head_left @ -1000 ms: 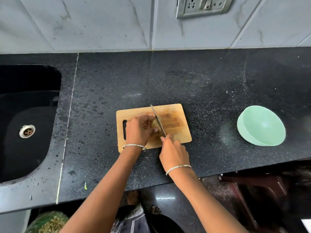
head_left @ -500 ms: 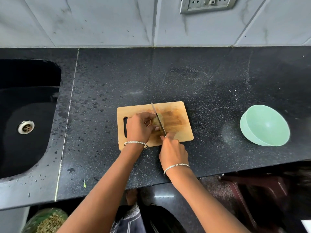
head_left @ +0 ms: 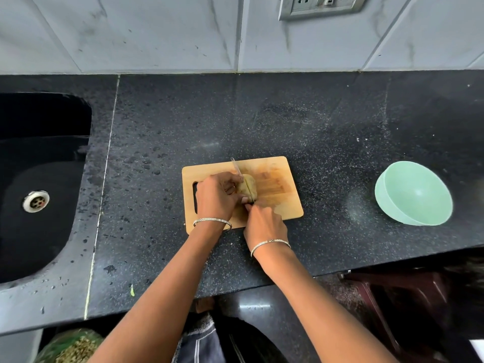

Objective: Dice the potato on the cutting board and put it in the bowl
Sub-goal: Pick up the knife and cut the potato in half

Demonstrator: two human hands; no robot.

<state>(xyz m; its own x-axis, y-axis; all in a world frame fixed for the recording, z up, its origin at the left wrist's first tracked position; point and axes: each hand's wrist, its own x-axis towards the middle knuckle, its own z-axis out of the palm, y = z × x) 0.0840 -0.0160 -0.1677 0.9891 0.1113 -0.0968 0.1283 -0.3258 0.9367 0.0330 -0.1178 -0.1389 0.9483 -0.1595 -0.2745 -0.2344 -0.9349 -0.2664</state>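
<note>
Right now my left hand (head_left: 216, 199) is curled over the left part of the pale yellow-brown potato (head_left: 250, 186), pinning it to the light wooden cutting board with a handle slot (head_left: 277, 189). My right hand (head_left: 264, 224) is closed round the handle of the slim steel knife (head_left: 235, 166), which my fist hides. The blade lies across the potato with its tip pointing away from me towards the tiled wall. I judge the potato to be firm and dense, not fragile, so it will take a steady downward push. It is also rounded and probably damp where cut, so it could roll or skid under the edge. The safest hold is from above on the uncut side, fingertips tucked back from the blade and a flat face turned down onto the wood. Small cubes will be light and slick, better scooped together than picked up singly. The board sits near the front edge of the speckled black stone counter (head_left: 314, 132), so pieces pushed towards me could drop to the floor. The mint-green round bowl (head_left: 387, 205) stands well apart on the right, with nothing in it that I can see. Bare counter lies between it and the board, giving a free path for carrying. The black sink (head_left: 52, 142) lies well off to the left.
</note>
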